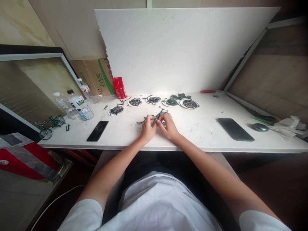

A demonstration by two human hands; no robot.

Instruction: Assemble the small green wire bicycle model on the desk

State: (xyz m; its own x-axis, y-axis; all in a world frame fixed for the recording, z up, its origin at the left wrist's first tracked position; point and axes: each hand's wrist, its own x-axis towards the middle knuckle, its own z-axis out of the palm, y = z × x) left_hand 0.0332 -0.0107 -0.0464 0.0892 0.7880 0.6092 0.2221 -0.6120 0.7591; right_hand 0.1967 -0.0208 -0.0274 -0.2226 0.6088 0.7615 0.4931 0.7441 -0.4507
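Observation:
My left hand point(148, 128) and my right hand point(168, 126) meet near the front middle of the white table point(192, 134). Between them they pinch a small green model bicycle frame point(157, 117), its handlebar end pointing away from me. My fingers cover much of it. Beside my left hand lies a loose green part point(141, 121), partly hidden. Beyond my hands, small parts fill several white plates: dark wheel-like pieces on one plate point(115, 111), green frames on another plate point(170, 102) and dark round pieces on the rightmost plate point(190, 104).
An assembled model bicycle point(50, 125) stands at the left edge near several bottles point(80, 104). A phone point(97, 131) lies left, a larger dark slab point(235, 129) and a mouse point(260, 127) right. A white foam board point(187, 51) and a red box point(119, 88) stand behind.

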